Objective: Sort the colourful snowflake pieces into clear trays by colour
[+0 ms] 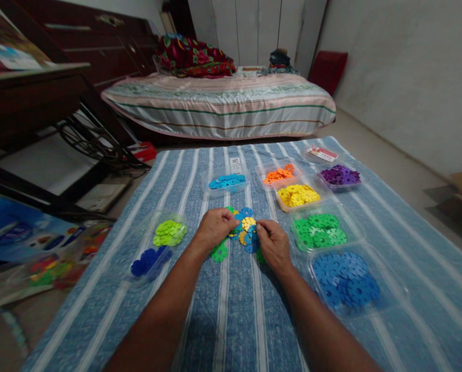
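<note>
In the middle of the striped cloth, a cluster of joined interlocking plastic discs [248,223] in blue, yellow and green lies between my two hands. My left hand [216,227] pinches the cluster at its left side, fingers closed. From the right, my right hand [274,245] grips a blue disc [251,243] at the cluster's edge between thumb and finger. A green disc [219,251] shows just below my left hand. Another bit of green peeks out beside my right hand, mostly hidden by it. My fingers cover parts of the cluster, so the exact joints cannot be made out.
Clear tubs hold loose discs: light blue [227,182], orange [278,174], yellow [298,196], purple [339,175], green [320,231] and blue [347,279]. Lime discs [169,233] and dark blue discs [149,261] sit at left. A bed [223,106] stands beyond the table.
</note>
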A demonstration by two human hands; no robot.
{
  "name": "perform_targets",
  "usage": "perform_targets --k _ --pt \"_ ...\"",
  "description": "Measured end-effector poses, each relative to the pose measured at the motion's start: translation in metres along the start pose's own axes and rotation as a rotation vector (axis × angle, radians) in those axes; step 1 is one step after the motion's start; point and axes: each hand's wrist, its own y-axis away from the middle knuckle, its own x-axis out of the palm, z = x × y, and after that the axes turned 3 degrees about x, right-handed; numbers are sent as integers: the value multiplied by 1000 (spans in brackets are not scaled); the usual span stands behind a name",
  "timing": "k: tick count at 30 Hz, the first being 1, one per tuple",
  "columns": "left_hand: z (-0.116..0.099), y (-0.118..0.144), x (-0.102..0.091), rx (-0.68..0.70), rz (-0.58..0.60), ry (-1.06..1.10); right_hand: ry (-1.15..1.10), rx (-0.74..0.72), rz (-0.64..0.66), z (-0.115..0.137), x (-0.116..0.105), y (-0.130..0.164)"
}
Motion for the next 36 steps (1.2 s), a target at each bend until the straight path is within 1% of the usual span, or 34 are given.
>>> perform_targets --k 3,5,7,8,10,12,15,18,21,25,30,33,36 --pt "-17 -21 -13 -72 -157 243 -12 3 4 0 0 0" --pt "-26 -35 -20 -91 -270 439 -11 5 0 -1 0 1" --pt "-30 -42 -24 -98 -330 529 -10 9 -10 -1 0 1" --pt "-29 -42 -24 -100 -328 509 -10 11 -15 0 0 1" --pt "-21 -37 -21 -98 -280 372 -10 13 -17 0 0 1" --pt "-9 -27 -16 -73 -210 172 -8 12 -14 0 0 0" --pt "5 -13 -9 4 -96 -203 -5 12 -6 -1 0 0" --pt "8 -3 -3 75 4 -565 2 13 0 -2 0 1" --pt "5 3 1 91 63 -770 6 16 3 -2 0 1" --pt "4 5 3 78 88 -817 1 12 0 -1 0 1" --pt "8 8 3 136 25 -771 0 2 -8 -1 1 1" --pt "10 7 2 142 -19 -668 -6 2 -1 -2 1 0" --pt "8 4 1 102 14 -428 -8 7 1 -2 0 0"
